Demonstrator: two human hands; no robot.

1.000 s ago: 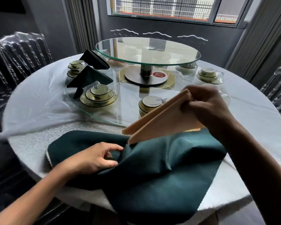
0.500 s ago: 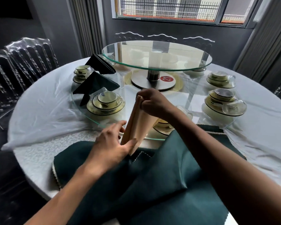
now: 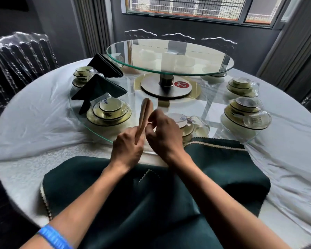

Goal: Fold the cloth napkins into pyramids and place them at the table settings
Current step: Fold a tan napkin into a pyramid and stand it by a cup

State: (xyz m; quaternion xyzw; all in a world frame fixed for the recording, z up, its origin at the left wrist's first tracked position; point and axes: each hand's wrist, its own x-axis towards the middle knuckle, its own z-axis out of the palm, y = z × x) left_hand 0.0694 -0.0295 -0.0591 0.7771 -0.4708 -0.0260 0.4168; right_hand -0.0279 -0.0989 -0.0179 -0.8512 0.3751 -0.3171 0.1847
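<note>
A folded tan napkin stands upright, seen edge-on, above the near rim of the glass turntable. My left hand grips its lower part. My right hand is beside it on the right, fingers curled, thumb and fingertips at the napkin's right face. Below both forearms a pile of dark green napkins with a cream zigzag edge lies on the near part of the table. Two dark green folded pyramids stand by the place settings at the left.
Wrapped cup-and-plate sets ring the lower glass turntable. A raised glass tier on a metal post stands at the centre. Clear chairs surround the white-clothed round table.
The tan napkin went from slanting in my right hand to upright and pressed flat. My left hand left the green cloth and took its base; my right hand slid down beside it.
</note>
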